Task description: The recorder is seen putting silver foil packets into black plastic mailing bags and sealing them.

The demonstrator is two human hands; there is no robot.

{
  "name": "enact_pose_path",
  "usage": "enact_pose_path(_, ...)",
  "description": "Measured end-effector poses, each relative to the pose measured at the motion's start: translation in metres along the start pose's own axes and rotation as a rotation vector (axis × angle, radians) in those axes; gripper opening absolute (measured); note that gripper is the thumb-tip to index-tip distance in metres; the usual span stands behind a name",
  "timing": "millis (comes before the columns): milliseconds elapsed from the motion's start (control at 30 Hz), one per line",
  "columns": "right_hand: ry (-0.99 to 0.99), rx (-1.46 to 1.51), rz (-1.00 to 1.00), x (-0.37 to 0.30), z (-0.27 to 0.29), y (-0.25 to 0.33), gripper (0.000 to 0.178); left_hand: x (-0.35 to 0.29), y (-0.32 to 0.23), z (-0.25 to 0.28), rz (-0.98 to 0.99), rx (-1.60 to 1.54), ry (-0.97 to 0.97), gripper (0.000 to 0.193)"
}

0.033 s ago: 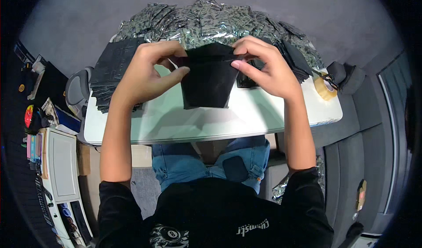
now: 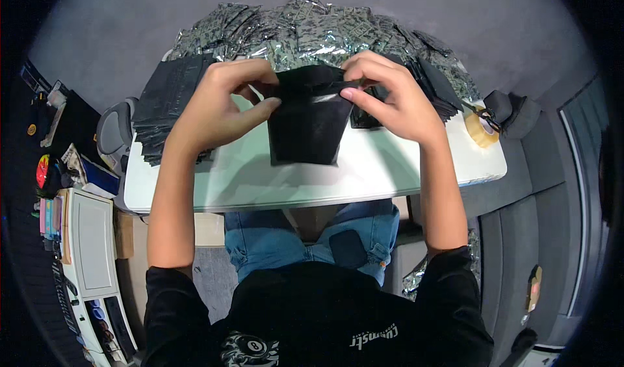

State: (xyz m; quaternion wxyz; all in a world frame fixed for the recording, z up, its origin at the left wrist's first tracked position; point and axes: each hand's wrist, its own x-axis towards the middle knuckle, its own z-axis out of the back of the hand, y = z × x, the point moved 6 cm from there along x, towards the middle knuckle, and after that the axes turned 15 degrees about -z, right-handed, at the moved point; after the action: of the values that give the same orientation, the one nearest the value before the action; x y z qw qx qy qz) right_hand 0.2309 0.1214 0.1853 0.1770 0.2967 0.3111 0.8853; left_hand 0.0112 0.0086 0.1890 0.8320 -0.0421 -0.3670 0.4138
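Observation:
I hold a flat black pouch [image 2: 307, 133] upright over the white table [image 2: 240, 191]. My left hand [image 2: 227, 100] pinches its upper left edge between thumb and fingers. At the upper right edge, my right hand [image 2: 390, 97] grips it the same way. A band runs across the pouch just below its top, and light glints along it. Whatever may be inside the pouch is hidden. A fanned stack of black pouches [image 2: 166, 97] lies left of my left hand. More black pouches [image 2: 432, 84] lie beyond my right hand, partly covered by it.
Along the table's far side spreads a heap of camouflage-patterned packets in shiny clear wrap [image 2: 305, 32]. A roll of yellowish tape [image 2: 480, 131] and black-handled scissors [image 2: 486, 117] sit at the right end. A grey couch [image 2: 520, 237] stands to the right, a white cabinet [image 2: 92, 224] to the left.
The pouch's lower edge has come slightly nearer to me, and a glint now shows below its top. Both hands keep their hold with hardly any movement.

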Motion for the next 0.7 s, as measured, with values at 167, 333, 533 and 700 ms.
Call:
enact_pose_path(167, 0.045, -0.02, -0.067, 0.004, -0.002, -0.017, 0.017, -0.007, 0.002, -0.008, 0.068, -0.044, -0.01, 0.019)
enact_pose_path(333, 0.029, -0.061, -0.093, 0.034, -0.007, -0.015, 0.025, -0.013, 0.026, -0.03, 0.278, -0.566, -0.191, 0.014)
enact_pose_path(533, -0.013, 0.001, -0.01, 0.067, -0.029, -0.031, 0.024, -0.058, 0.039, -0.067, 0.524, -0.639, -0.271, 0.021)
enact_pose_path(700, -0.034, 0.025, -0.155, 0.009, -0.04, -0.065, 0.028, -0.11, 0.012, -0.092, 0.467, -0.211, 0.207, 0.018)
